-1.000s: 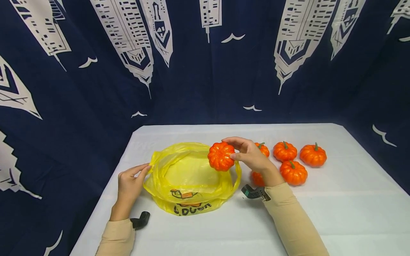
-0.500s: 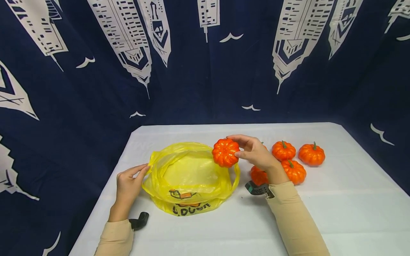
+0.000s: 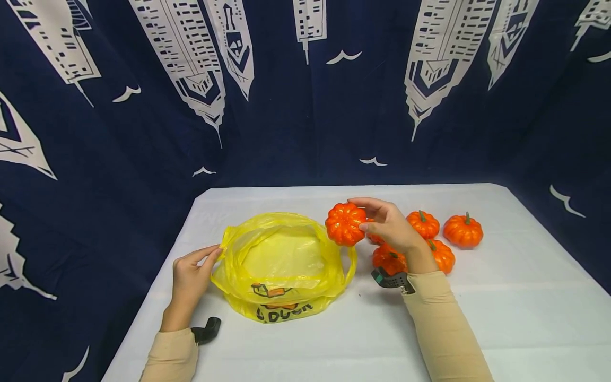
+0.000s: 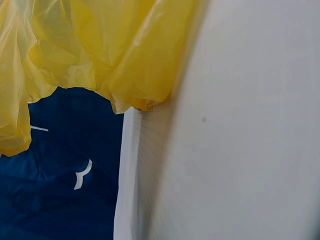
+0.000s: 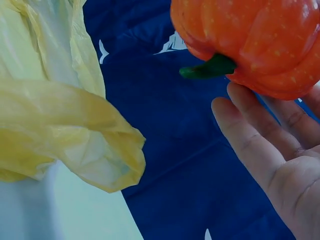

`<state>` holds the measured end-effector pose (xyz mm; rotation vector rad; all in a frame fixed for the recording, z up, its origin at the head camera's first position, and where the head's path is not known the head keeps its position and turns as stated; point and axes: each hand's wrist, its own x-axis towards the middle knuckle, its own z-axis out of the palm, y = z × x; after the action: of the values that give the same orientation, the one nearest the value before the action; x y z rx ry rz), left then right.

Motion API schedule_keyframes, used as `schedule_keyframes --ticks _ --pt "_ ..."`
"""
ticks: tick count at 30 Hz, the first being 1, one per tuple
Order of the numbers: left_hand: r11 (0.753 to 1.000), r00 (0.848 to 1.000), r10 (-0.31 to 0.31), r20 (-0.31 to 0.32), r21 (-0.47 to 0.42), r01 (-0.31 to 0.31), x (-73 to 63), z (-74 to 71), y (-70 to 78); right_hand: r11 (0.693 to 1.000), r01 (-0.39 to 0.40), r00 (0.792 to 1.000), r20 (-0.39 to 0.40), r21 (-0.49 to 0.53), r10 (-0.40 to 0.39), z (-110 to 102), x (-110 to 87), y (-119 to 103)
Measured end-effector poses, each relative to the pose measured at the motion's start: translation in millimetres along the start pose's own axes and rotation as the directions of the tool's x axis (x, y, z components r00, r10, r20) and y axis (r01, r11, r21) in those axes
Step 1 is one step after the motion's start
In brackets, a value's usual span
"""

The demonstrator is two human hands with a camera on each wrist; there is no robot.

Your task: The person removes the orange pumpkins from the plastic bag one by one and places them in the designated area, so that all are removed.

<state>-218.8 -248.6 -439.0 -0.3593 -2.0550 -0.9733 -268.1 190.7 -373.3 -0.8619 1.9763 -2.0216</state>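
Observation:
My left hand (image 3: 191,273) pinches the left edge of a yellow plastic bag (image 3: 329,294) between thumb and fingers. The bag stands with its mouth spread wide, dark lettering and a cartoon print on its front. My right hand (image 3: 393,225) holds a small shiny orange pumpkin (image 3: 346,224) above the table, just right of the bag's mouth. In the right wrist view the pumpkin (image 5: 250,45) has its green stem pointing left, and the bag's handle loop (image 5: 115,145) is apart from it. The left wrist view catches only the bag's side (image 4: 115,45).
Several more orange pumpkins (image 3: 463,231) rest on the right of the white table (image 3: 343,350), some partly hidden behind my right hand and wrist. A dark blue curtain (image 3: 305,127) with white building prints hangs behind the table.
My right hand has drawn the pumpkin to the right and slightly up, off the bag's right rim. The left hand keeps its pinch on the bag.

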Motion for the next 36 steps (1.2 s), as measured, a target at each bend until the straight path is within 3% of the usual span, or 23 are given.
schedule_keyframes --ticks 4,15,27,36 --pt "1.0 1.0 -0.007 0.002 0.0 0.007 -0.5 -0.2 0.4 0.999 0.024 1.0 -0.002 0.034 -0.024 -3.3 -2.2 -0.1" --pt "1.0 1.0 -0.002 -0.004 -0.025 0.002 -0.6 -0.2 1.3 0.98 0.19 0.982 0.01 0.056 -0.191 -15.5 -5.7 -1.0" --pt "1.0 1.0 -0.016 0.002 -0.025 0.017 -1.2 -0.1 1.4 0.975 0.202 0.979 0.009 0.089 -0.203 -22.9 -14.4 -8.7" --pt "0.999 1.0 -0.006 0.003 -0.034 0.006 -0.8 0.0 -0.8 0.977 0.204 0.978 0.037 0.055 -0.206 -31.7 -18.7 -9.3"
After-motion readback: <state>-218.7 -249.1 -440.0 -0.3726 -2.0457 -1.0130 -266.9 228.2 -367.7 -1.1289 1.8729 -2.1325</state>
